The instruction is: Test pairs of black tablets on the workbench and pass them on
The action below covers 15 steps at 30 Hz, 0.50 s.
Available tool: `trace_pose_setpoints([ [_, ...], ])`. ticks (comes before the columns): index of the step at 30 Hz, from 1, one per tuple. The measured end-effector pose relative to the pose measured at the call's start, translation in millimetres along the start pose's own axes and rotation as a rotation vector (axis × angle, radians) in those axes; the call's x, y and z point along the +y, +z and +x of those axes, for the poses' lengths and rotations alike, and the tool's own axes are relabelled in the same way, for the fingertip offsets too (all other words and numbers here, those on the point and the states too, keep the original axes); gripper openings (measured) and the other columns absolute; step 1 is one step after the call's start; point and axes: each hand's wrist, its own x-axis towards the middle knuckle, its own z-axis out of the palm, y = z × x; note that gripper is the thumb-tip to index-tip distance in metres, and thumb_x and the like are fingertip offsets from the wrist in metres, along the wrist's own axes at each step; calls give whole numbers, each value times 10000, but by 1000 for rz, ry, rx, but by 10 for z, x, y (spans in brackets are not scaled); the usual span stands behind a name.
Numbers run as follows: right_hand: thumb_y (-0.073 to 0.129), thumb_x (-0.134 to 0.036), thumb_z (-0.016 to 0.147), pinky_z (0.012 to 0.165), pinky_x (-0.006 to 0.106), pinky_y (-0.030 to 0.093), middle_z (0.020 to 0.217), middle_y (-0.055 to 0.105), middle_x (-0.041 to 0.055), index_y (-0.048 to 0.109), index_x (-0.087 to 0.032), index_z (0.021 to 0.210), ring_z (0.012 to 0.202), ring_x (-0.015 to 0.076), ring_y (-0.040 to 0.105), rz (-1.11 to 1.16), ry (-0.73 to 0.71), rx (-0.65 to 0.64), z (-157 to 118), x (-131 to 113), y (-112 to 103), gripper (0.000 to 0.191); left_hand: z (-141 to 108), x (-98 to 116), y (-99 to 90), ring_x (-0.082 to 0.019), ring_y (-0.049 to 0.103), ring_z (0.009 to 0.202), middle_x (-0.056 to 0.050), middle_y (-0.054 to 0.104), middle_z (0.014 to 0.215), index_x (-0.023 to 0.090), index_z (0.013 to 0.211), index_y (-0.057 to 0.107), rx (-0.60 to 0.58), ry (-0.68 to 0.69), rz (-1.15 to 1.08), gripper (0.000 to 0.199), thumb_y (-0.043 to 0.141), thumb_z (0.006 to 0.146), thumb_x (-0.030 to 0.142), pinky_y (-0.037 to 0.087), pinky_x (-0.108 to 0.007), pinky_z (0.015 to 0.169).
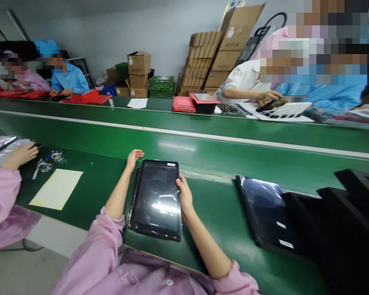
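A black tablet [156, 196] with a glossy screen and a small white label at its top edge is in front of me, over the green bench. Another dark flat piece, likewise tablet-shaped, shows beneath its left edge. My right hand [185, 194] grips the upper right edge, thumb on the front and the other fingers hidden behind. Near the upper left corner, my left hand [134, 159] is raised with its fingers stretched out, holding nothing.
Black foam trays [313, 221] and a film-covered dark panel [261, 205] lie to my right. Left are a pale yellow sheet [57, 188], crumpled clear bits [44, 165] and a co-worker's hand [24, 155]. Beyond the belt [110, 137], other people sit by red stacks [183, 104].
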Motion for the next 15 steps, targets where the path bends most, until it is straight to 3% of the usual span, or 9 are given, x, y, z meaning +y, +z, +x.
trace_pose_setpoints([
  [3,498,-598,869,1045,503,396,1186,666,130,660,-196,1231,1146,309,561,-393,-217,-14,0,-10,87,564,1,27,-3,-193,707,818,-98,764,882,160,919,665,-26,-33,-50,530,391,983,609,492,-323,860],
  [5,439,-625,884,1090,596,301,1217,606,173,682,-177,1214,1205,350,493,-649,-406,74,66,1,-59,607,-21,49,16,-197,708,847,-100,764,898,164,932,655,-52,-54,-83,569,340,989,635,478,-325,888],
  [7,439,-672,862,1108,657,228,1264,551,198,648,-153,1281,1252,386,443,-722,-489,175,165,67,-261,698,-76,71,54,-211,713,867,-112,764,908,159,938,652,-93,-71,-114,623,294,985,667,469,-345,917],
  [9,427,-699,862,1130,630,248,1300,540,182,587,-159,1351,1293,373,435,-552,-416,104,280,192,-412,746,-149,83,106,-242,721,869,-138,761,902,145,925,657,-149,-89,-138,707,239,968,714,467,-391,938],
  [11,488,-690,854,1149,584,294,1347,545,134,520,-223,1409,1304,335,477,-248,-215,32,375,343,-455,726,-208,75,157,-283,725,861,-172,754,873,123,886,669,-206,-106,-142,795,200,940,762,459,-448,950],
  [13,533,-667,850,1187,546,286,1405,533,93,475,-284,1436,1361,298,465,53,-40,-17,410,464,-401,703,-242,46,185,-317,723,891,-205,747,874,105,866,676,-246,-110,-142,862,179,905,809,442,-487,973],
  [15,576,-627,846,1235,504,229,1466,507,68,500,-312,1411,1426,265,408,213,86,-29,375,516,-298,652,-261,2,185,-337,716,934,-230,741,902,91,898,680,-279,-110,-160,910,172,872,845,426,-508,992],
])
